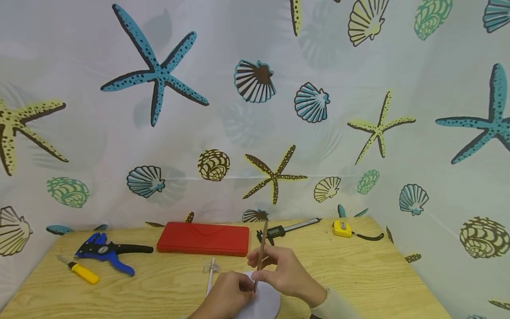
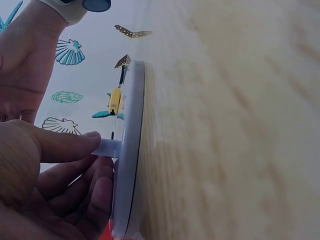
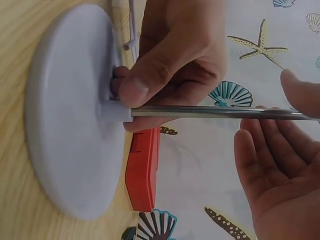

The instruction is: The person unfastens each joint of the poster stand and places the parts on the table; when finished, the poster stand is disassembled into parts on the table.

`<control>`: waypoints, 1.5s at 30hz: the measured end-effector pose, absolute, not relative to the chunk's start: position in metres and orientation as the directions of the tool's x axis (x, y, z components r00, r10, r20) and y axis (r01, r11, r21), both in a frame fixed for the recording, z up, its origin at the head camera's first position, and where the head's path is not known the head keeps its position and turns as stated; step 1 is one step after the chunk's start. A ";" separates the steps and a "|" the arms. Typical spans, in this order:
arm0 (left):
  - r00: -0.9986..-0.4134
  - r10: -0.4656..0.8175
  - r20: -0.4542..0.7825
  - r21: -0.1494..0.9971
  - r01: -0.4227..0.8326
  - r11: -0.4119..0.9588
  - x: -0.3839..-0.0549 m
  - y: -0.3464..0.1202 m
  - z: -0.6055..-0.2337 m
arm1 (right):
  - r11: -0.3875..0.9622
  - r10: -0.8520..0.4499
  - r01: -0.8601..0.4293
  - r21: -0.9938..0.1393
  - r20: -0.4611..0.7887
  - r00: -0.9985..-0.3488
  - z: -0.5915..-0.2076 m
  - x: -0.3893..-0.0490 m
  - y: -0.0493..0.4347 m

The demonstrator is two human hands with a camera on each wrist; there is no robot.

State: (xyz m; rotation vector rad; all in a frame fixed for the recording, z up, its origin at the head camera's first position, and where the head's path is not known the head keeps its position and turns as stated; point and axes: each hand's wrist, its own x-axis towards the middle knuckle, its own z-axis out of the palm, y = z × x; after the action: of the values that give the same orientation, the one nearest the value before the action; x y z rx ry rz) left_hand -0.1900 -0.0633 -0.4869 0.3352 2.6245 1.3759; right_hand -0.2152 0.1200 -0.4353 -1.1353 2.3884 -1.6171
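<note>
A white round base (image 3: pixel 75 115) lies flat on the wooden table, with a short socket (image 3: pixel 117 111) standing up from its middle. My left hand (image 1: pixel 229 293) pinches this socket between thumb and fingers, as the left wrist view shows. Out of the socket rises a slim, shiny metal rod (image 3: pixel 200 112), almost upright and leaning slightly in the head view. Higher up, my right hand (image 1: pixel 288 271) holds the rod between thumb and fingertips. The rod's lower end meets the socket's mouth right beside the left thumb.
Left of the base lies a thin white stick (image 1: pixel 210 277) with a clear piece on it. Farther back are a red case (image 1: pixel 203 239), a digital caliper (image 1: pixel 292 228) and a yellow tape measure (image 1: pixel 341 228). Blue wire strippers (image 1: pixel 105 250) and a yellow-handled screwdriver (image 1: pixel 84 273) lie at left.
</note>
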 end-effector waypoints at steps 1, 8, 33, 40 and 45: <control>-0.963 0.268 -0.035 0.824 0.124 0.552 -0.190 -0.063 -0.487 | 0.196 -0.585 -0.540 -0.818 0.344 -0.734 -0.436 -0.215 0.120; -0.962 0.271 0.004 0.825 0.157 0.543 -0.189 -0.063 -0.487 | 0.244 -0.589 -0.522 -0.817 0.302 -0.749 -0.441 -0.215 0.120; -0.965 0.256 -0.053 0.838 0.096 0.536 -0.191 -0.060 -0.485 | 0.311 -0.587 -0.764 -0.565 0.518 -0.622 -0.447 -0.214 0.121; -0.967 0.257 -0.007 0.834 0.136 0.535 -0.189 -0.059 -0.487 | 0.324 -0.592 -0.827 -0.458 0.584 -0.555 -0.447 -0.213 0.121; -0.965 0.261 -0.015 0.830 0.134 0.541 -0.189 -0.060 -0.486 | 0.375 -0.596 -0.836 -0.400 0.587 -0.548 -0.444 -0.212 0.120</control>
State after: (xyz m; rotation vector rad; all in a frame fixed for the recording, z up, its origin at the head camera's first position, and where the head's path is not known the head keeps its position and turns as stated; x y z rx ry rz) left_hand -0.1894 -0.0603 -0.4861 0.3396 2.6355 1.4025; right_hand -0.2120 0.1196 -0.4444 -1.5681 2.8762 -1.2168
